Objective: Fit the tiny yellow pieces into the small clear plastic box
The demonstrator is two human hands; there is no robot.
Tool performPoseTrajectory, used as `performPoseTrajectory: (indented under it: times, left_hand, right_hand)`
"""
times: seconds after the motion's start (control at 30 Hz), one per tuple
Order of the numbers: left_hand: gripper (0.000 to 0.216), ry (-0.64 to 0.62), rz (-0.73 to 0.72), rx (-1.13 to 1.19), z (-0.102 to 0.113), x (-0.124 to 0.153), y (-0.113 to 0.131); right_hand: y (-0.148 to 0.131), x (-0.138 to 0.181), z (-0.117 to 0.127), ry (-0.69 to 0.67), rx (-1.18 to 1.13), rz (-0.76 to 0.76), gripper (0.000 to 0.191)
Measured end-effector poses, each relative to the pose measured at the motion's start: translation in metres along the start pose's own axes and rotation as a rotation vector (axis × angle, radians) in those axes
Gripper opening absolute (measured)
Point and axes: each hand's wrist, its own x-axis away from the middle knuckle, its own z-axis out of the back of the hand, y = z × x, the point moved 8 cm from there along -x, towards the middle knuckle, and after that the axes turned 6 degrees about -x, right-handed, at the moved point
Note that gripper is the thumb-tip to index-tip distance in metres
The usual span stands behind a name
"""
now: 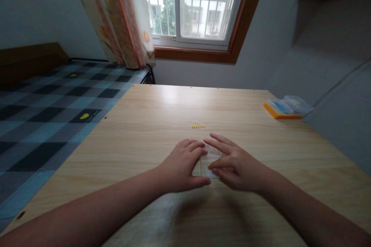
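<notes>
A small clear plastic box lies on the wooden table between my hands, with its lid apparently tilted back at the far side. My left hand is curled around the box's left side, thumb along the near edge and fingers at the far part. Over the box's right side, my right hand has thumb and index finger pinched at a tiny yellow piece; its other fingers stretch out toward the lid. Beyond the hands, a short row of several tiny yellow pieces lies on the tabletop.
The light wooden table reaches toward the wall under a window. At its far right edge sits an orange-based case with a clear lid. A bed with a checked cover stands along the left, beside a curtain.
</notes>
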Motion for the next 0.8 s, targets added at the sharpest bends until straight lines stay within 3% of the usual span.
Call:
performPoseTrajectory:
  times: [0.23,0.8]
  left_hand:
    - [0.066,-0.008,0.001,-0.02,0.0003,-0.0001,0.0012]
    - [0.068,0.001,-0.02,-0.032,-0.0004,-0.0006,0.0018]
  right_hand:
    - [0.0,-0.0053,-0.0081,0.066,0.025,-0.057,0.024]
    - [0.0008,-0.0086,-0.0104,0.077,0.068,-0.127,0.027]
